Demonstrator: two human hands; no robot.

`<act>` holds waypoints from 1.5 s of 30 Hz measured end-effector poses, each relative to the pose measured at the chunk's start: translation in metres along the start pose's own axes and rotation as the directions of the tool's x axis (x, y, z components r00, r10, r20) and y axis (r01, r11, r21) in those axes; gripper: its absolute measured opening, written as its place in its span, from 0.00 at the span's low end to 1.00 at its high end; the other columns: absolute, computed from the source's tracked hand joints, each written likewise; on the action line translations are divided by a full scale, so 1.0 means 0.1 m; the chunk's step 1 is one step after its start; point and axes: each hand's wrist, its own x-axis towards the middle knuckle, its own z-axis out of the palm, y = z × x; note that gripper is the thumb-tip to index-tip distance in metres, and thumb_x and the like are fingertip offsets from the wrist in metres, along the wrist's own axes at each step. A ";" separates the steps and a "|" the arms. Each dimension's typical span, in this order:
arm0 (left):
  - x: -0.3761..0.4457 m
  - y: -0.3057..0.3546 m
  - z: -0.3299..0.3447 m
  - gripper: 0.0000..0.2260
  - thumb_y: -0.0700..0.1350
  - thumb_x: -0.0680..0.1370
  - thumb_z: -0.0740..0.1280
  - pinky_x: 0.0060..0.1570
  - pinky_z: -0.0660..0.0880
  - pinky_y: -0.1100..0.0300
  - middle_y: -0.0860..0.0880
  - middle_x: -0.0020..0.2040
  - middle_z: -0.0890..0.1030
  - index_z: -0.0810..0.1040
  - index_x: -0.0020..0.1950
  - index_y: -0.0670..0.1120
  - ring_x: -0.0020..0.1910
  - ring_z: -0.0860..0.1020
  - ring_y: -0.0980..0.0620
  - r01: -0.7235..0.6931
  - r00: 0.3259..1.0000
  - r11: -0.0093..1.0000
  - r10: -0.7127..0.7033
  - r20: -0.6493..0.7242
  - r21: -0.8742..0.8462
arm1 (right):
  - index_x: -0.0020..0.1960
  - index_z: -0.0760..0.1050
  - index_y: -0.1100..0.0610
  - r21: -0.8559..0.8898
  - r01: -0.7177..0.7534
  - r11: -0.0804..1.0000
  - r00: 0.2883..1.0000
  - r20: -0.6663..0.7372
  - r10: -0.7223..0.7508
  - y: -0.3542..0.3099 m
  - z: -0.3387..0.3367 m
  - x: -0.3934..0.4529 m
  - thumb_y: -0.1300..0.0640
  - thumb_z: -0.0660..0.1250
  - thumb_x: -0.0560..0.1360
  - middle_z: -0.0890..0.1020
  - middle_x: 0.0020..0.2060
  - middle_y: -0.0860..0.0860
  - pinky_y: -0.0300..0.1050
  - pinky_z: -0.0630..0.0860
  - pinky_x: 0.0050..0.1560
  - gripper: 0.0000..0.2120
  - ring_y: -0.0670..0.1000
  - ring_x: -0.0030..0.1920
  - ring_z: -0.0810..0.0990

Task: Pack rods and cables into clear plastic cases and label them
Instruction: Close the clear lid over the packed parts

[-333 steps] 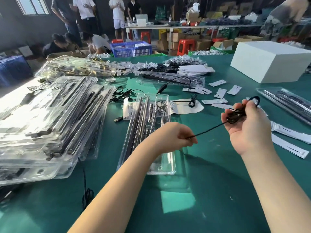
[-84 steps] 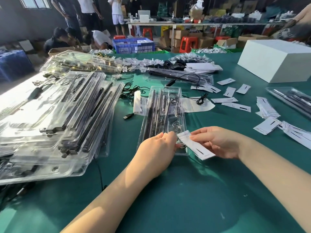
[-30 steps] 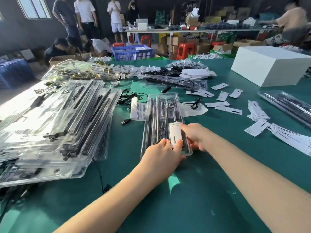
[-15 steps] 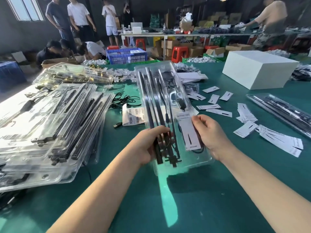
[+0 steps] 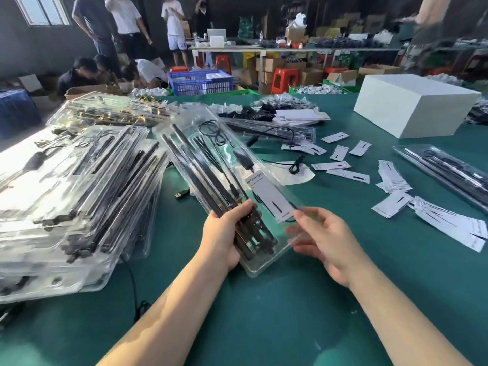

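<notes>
A long clear plastic case [image 5: 184,133] is lifted off the green table [image 5: 290,299], tilted with its far end toward the upper left. Inside lie black rods [image 5: 200,180], a coiled black cable [image 5: 214,133] and a white label card [image 5: 266,194]. My left hand [image 5: 224,233] grips the near left edge, fingers curled over the rod ends. My right hand [image 5: 322,236] holds the near right corner, its fingers partly behind the clear plastic.
A big stack of filled clear cases [image 5: 74,186] lies to the left. Loose white label cards [image 5: 393,178] are scattered to the right, beside another filled case [image 5: 449,173] and a white box [image 5: 414,109]. People work beyond the table.
The case was lying flat with the label being set in; both hands have lifted it and swung it toward the left stack, its far end now pointing left.
</notes>
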 end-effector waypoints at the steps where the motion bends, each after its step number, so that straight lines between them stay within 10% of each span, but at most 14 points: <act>1: 0.00 0.00 0.00 0.18 0.35 0.72 0.72 0.42 0.81 0.42 0.35 0.50 0.83 0.76 0.61 0.37 0.46 0.83 0.38 0.001 1.000 1.000 -0.001 -0.003 -0.015 | 0.54 0.76 0.58 0.078 -0.034 0.996 0.999 0.015 0.033 -0.01 0.00 -0.02 0.51 0.73 0.67 0.86 0.41 0.58 0.40 0.79 0.30 0.18 0.51 0.35 0.84; 6: 0.03 -0.06 -0.03 0.18 0.35 0.71 0.74 0.41 0.81 0.45 0.38 0.48 0.84 0.76 0.60 0.39 0.45 0.84 0.40 -0.062 0.998 0.998 0.061 -0.025 -0.024 | 0.48 0.74 0.59 0.195 -0.162 0.967 0.986 0.000 0.165 -0.05 0.05 -0.05 0.65 0.67 0.76 0.86 0.40 0.58 0.40 0.79 0.30 0.04 0.54 0.37 0.85; 29: 0.06 -0.13 -0.03 0.20 0.36 0.68 0.76 0.41 0.80 0.48 0.40 0.46 0.85 0.76 0.59 0.39 0.44 0.84 0.42 -0.135 0.990 0.990 0.133 -0.044 -0.037 | 0.56 0.73 0.56 0.180 -0.091 0.979 0.996 0.007 0.092 -0.01 0.07 -0.03 0.61 0.70 0.75 0.85 0.46 0.57 0.41 0.80 0.38 0.11 0.54 0.44 0.85; 33: 0.01 -0.12 -0.03 0.18 0.37 0.68 0.76 0.38 0.80 0.52 0.39 0.45 0.85 0.78 0.57 0.38 0.43 0.84 0.43 -0.094 0.994 0.991 0.089 0.057 0.092 | 0.57 0.78 0.52 -0.103 -0.061 0.993 0.988 0.134 0.075 -0.21 -0.05 0.06 0.38 0.70 0.66 0.86 0.47 0.53 0.46 0.79 0.42 0.25 0.51 0.42 0.84; 38: -0.03 -0.14 0.01 0.15 0.47 0.73 0.72 0.40 0.80 0.55 0.40 0.49 0.84 0.80 0.55 0.41 0.46 0.84 0.45 -0.076 0.967 0.989 0.042 0.250 0.127 | 0.58 0.77 0.52 -0.339 0.027 0.940 0.992 0.128 0.017 -0.52 -0.02 0.26 0.45 0.64 0.73 0.86 0.40 0.51 0.47 0.82 0.38 0.17 0.51 0.40 0.85; 42: -0.10 -0.17 0.09 0.19 0.60 0.80 0.56 0.38 0.79 0.55 0.42 0.45 0.85 0.79 0.54 0.48 0.41 0.84 0.47 -0.131 0.971 0.899 0.031 0.239 0.417 | 0.55 0.81 0.52 -0.693 0.358 0.626 0.928 0.190 -0.321 -1.07 -0.14 0.34 0.48 0.63 0.78 0.82 0.32 0.48 0.38 0.72 0.30 0.12 0.44 0.27 0.74; 45: -0.16 -0.27 0.06 0.17 0.61 0.75 0.58 0.39 0.76 0.56 0.50 0.38 0.84 0.79 0.49 0.52 0.37 0.82 0.53 -0.543 0.839 0.541 0.378 0.391 0.642 | 0.64 0.78 0.52 -0.842 0.529 0.104 0.740 0.398 -0.543 -1.40 -0.26 0.35 0.49 0.63 0.79 0.76 0.21 0.41 0.38 0.64 0.22 0.16 0.44 0.19 0.66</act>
